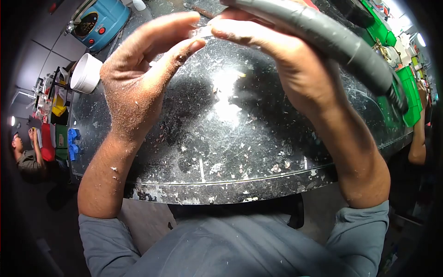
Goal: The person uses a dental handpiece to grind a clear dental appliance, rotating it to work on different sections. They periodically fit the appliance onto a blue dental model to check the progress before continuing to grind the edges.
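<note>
My left hand [134, 83], coated with pale dust, pinches a small translucent piece [199, 32] between thumb and fingers near the top of the view. Close against it, my right hand [295, 57] is closed around a thick grey handpiece [327, 39], which looks like a rotary grinding tool. A springy cord sleeve [398, 99] comes out of its rear end. The tool's working tip is not visible, and the right fingers are partly hidden. Both hands are above a black worktop [230, 143] strewn with pale shavings.
A white tub [86, 74] and a blue machine with red buttons [102, 23] stand at the upper left. A thin brown-handled tool [199, 10] lies behind my hands. Green bins [408, 94] line the right. Other people are at the far left [30, 150] and right edge.
</note>
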Action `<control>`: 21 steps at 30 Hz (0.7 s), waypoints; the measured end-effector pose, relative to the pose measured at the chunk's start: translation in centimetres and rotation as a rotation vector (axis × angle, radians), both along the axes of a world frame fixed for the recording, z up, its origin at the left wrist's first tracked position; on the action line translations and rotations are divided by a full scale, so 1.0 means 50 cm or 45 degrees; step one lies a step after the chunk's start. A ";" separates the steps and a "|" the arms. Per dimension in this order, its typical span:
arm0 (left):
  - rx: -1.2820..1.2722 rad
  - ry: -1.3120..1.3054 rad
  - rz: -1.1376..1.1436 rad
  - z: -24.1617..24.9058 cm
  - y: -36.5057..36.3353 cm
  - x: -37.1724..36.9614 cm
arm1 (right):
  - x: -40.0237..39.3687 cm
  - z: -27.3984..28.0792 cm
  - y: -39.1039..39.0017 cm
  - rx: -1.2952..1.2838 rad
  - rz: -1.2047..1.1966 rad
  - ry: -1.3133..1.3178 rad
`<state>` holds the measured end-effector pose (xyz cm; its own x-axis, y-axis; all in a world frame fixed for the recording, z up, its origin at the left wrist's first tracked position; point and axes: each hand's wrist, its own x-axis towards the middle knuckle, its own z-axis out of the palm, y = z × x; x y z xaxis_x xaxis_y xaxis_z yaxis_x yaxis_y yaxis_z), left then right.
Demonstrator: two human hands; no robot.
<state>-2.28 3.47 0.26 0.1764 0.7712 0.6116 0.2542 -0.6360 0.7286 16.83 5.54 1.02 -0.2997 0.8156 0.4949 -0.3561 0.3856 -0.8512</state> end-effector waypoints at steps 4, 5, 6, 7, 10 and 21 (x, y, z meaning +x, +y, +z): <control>-0.102 0.022 -0.019 -0.002 0.000 -0.011 | -0.002 -0.002 -0.001 -0.208 0.013 0.209; -0.077 0.005 -0.047 -0.003 0.001 -0.010 | -0.010 0.015 -0.006 -0.209 0.010 0.209; -0.052 -0.012 -0.074 -0.005 0.001 -0.010 | -0.022 0.064 -0.020 -0.494 -0.180 0.164; -0.053 -0.011 -0.073 -0.008 0.003 -0.012 | -0.027 0.090 -0.027 -0.778 -0.371 0.116; 0.131 0.135 -0.050 -0.011 0.011 -0.019 | 0.000 0.018 -0.011 -0.126 -0.102 0.314; 0.215 0.107 0.067 -0.015 0.020 -0.028 | 0.017 -0.003 -0.018 0.432 -0.576 -0.408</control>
<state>-3.69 4.48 -0.48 0.1940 0.6685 0.7180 0.3457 -0.7315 0.5877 17.69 4.61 0.89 -0.1385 0.7099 0.6905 0.1561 0.7042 -0.6926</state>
